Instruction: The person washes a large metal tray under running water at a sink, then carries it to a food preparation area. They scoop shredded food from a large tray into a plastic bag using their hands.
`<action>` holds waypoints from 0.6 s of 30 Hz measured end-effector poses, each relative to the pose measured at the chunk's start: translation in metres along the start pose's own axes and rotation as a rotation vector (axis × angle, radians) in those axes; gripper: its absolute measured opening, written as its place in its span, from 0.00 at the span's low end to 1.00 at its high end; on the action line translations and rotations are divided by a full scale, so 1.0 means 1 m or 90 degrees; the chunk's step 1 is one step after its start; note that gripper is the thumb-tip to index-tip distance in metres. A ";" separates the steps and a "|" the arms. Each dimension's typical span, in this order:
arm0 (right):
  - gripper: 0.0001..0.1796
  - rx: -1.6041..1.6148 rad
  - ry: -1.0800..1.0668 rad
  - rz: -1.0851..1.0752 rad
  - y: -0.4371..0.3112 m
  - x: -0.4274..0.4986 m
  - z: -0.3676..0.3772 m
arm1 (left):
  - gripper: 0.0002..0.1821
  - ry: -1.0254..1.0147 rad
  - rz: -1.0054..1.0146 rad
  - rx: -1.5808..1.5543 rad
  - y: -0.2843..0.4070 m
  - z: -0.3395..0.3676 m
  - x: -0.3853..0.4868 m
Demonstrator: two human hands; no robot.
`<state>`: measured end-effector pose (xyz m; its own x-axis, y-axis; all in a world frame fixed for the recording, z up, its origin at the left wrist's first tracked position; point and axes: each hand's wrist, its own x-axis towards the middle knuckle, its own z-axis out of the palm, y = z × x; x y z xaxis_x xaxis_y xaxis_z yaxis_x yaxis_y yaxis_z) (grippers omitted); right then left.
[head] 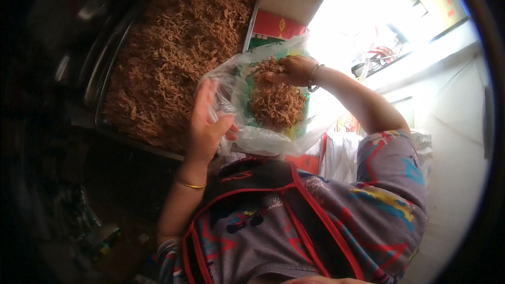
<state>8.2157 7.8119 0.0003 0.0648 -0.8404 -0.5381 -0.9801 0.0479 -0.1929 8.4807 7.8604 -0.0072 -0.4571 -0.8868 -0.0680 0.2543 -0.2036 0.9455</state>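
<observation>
A clear plastic bag point(260, 142) lies spread before me with a mound of brown shredded food point(278, 104) in it. My left hand point(211, 114) pinches the bag's left edge between thumb and fingers. Inside the bag, my right hand point(298, 70) grips a clump of the shreds at the mound's upper right. To the left, a large metal tray point(103, 98) holds a thick layer of the same kind of shreds. Green and yellow show through the bag from beneath.
A red patterned surface point(278, 23) shows behind the bag. White plastic bags point(341, 154) hang beside my right arm. A pale shelf point(434, 57) at the right bears various items. The left side is dark and hard to read.
</observation>
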 end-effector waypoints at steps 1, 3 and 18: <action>0.33 -0.003 -0.047 -0.014 0.003 -0.001 0.000 | 0.42 -0.001 0.000 0.004 0.000 0.000 -0.002; 0.33 -0.001 -0.105 -0.076 0.003 -0.006 0.000 | 0.42 0.011 0.000 -0.001 0.000 0.000 -0.002; 0.58 -0.021 0.295 0.013 -0.114 0.195 -0.146 | 0.44 -0.011 -0.042 -0.044 -0.002 -0.012 -0.006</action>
<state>8.3129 7.5639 0.0377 -0.0377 -0.9924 -0.1175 -0.9863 0.0559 -0.1555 8.4931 7.8610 -0.0125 -0.4891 -0.8635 -0.1232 0.2817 -0.2900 0.9146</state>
